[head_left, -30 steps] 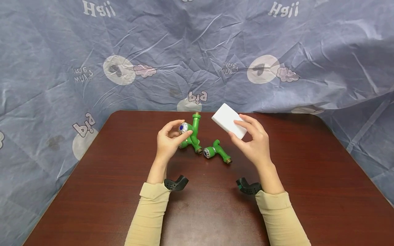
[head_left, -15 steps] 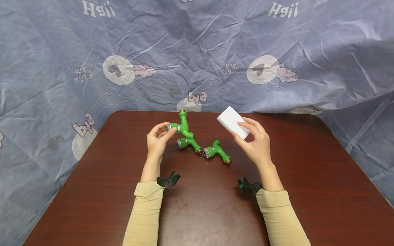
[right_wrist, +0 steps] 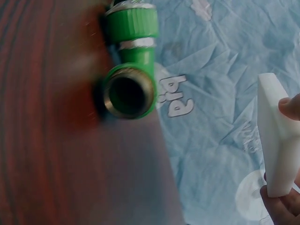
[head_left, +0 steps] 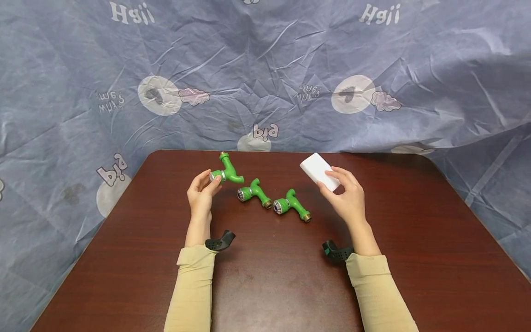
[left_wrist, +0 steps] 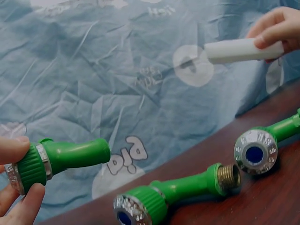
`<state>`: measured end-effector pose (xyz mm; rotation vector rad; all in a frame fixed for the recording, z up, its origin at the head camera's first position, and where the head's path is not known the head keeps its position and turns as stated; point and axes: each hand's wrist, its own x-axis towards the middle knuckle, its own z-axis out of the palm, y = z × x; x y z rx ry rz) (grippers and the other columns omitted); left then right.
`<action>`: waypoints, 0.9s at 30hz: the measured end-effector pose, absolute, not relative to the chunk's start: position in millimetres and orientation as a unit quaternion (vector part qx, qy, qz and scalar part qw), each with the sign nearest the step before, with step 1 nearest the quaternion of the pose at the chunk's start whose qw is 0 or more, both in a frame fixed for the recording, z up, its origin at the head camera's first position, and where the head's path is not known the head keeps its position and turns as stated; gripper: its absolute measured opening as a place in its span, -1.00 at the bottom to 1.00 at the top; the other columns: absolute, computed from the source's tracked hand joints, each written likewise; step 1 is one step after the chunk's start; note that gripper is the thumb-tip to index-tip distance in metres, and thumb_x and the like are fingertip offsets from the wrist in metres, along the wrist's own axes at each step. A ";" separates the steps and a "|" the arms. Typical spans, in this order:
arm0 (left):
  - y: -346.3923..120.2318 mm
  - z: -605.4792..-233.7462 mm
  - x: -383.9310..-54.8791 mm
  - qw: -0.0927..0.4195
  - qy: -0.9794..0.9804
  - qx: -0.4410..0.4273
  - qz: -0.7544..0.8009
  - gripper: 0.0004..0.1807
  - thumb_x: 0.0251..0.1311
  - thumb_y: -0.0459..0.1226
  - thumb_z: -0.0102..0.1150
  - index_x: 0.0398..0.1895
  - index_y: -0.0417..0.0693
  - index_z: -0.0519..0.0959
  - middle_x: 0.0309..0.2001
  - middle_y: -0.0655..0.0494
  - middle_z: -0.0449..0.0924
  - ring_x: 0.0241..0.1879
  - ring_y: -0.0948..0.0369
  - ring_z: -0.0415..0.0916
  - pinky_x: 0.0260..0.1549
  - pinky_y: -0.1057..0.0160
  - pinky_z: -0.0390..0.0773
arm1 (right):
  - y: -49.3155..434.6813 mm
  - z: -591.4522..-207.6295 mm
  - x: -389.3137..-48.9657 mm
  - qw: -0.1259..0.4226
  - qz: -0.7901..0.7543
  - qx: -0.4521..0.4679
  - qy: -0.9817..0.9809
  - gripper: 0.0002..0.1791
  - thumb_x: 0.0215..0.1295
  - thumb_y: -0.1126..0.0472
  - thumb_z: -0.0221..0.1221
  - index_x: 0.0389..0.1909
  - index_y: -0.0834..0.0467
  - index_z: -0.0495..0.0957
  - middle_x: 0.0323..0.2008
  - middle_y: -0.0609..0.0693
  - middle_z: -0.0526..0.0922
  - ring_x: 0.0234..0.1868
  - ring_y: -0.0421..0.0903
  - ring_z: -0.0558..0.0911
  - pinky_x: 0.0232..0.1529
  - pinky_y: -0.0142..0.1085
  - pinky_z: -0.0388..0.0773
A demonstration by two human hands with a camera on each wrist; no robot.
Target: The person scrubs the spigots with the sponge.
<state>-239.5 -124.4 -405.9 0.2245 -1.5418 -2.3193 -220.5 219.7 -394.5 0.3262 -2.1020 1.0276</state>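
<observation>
My left hand (head_left: 201,194) pinches the ribbed knob of a green faucet (head_left: 230,171), whose brass-threaded end points up and away and whose spout points right. In the left wrist view the same faucet (left_wrist: 77,153) is held up in front of the cloth. My right hand (head_left: 347,193) grips a white rectangular block (head_left: 318,171) between thumb and fingers, tilted above the table. Between the hands, two more green faucets lie on the table: a middle faucet (head_left: 258,191) and a right faucet (head_left: 293,203), both with silver-rimmed knobs.
The dark red-brown table (head_left: 265,286) carries the two lying faucets near its middle. A crumpled blue-grey printed cloth (head_left: 257,69) hangs behind and beside it. Black wrist mounts (head_left: 221,240) stick out inward from both cuffs.
My left hand has moved left with its faucet, away from the middle faucet, and the spout has swung to the right. My right hand has shifted slightly right and down with the white block.
</observation>
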 end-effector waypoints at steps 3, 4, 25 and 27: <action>-127.3 -412.7 -240.6 0.173 -0.545 0.088 -0.816 -0.56 0.06 -0.44 0.31 0.07 -0.17 0.51 -0.05 -0.08 0.49 -0.23 0.21 0.55 -0.20 0.23 0.61 | 222.1 -401.3 -221.4 0.364 0.399 0.110 -0.834 -0.62 -0.10 0.22 0.45 -0.18 0.19 0.67 -0.04 0.10 0.61 -0.04 0.02 0.56 -0.29 -0.34 0.41; -128.1 -414.7 -241.1 0.173 -0.547 0.091 -0.814 -0.56 0.07 -0.43 0.31 0.07 -0.17 0.51 -0.03 -0.08 0.49 -0.23 0.21 0.55 -0.21 0.24 0.61 | 222.9 -403.2 -221.7 0.358 0.398 0.104 -0.838 -0.61 -0.10 0.21 0.45 -0.17 0.19 0.67 -0.04 0.10 0.60 -0.03 0.02 0.56 -0.29 -0.30 0.42; -133.0 -439.9 -250.3 0.156 -0.602 0.167 -0.765 -0.52 0.11 -0.42 0.27 0.15 -0.25 0.47 0.04 -0.15 0.49 -0.22 0.27 0.53 -0.19 0.32 0.58 | 239.0 -434.5 -226.8 0.286 0.394 0.015 -0.873 -0.54 -0.05 0.13 0.42 -0.08 0.21 0.63 -0.02 0.15 0.57 0.01 0.09 0.52 -0.08 -0.05 0.41; -132.1 -440.6 -250.1 0.160 -0.617 0.173 -0.751 -0.53 0.10 -0.41 0.28 0.14 -0.23 0.49 0.04 -0.15 0.51 -0.21 0.25 0.53 -0.25 0.38 0.58 | 239.9 -436.2 -226.5 0.269 0.393 0.009 -0.879 -0.53 -0.04 0.13 0.41 -0.07 0.22 0.62 0.00 0.16 0.56 0.03 0.11 0.51 -0.06 -0.03 0.41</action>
